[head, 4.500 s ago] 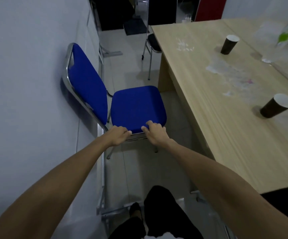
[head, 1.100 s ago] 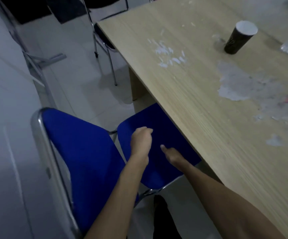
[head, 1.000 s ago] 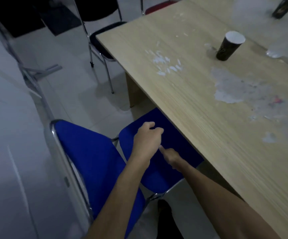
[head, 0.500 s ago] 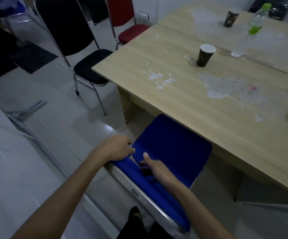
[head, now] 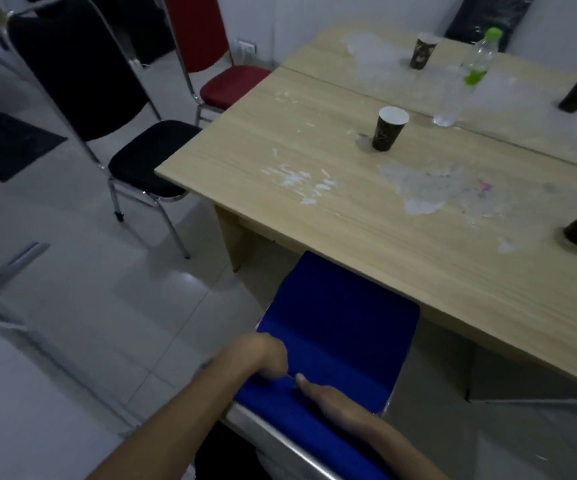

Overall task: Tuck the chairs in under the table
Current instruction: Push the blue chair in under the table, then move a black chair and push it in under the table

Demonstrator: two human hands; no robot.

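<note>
A blue padded chair (head: pixel 342 327) with a chrome frame faces the light wooden table (head: pixel 377 244), the front of its seat under the table's near edge. Both my hands are on the top of its backrest. My left hand (head: pixel 263 355) curls over the left part of the backrest. Close beside it, my right hand (head: pixel 321 398) lies over the backrest top, fingers hidden behind it. A black chair (head: pixel 141 157) stands at the table's left end, seat partly under the corner. A red chair (head: pixel 224 84) stands further back by the table.
Several dark paper cups (head: pixel 387 133) and a plastic bottle with a green cap (head: pixel 467 77) stand on the stained tabletop. A dark mat (head: pixel 6 147) lies on the tiled floor at left. A metal stand's foot (head: pixel 6 265) juts in from the left.
The blue chair went from beside the wall to the table, its seat sliding under the edge. My hands shifted from the seat to the top of the backrest.
</note>
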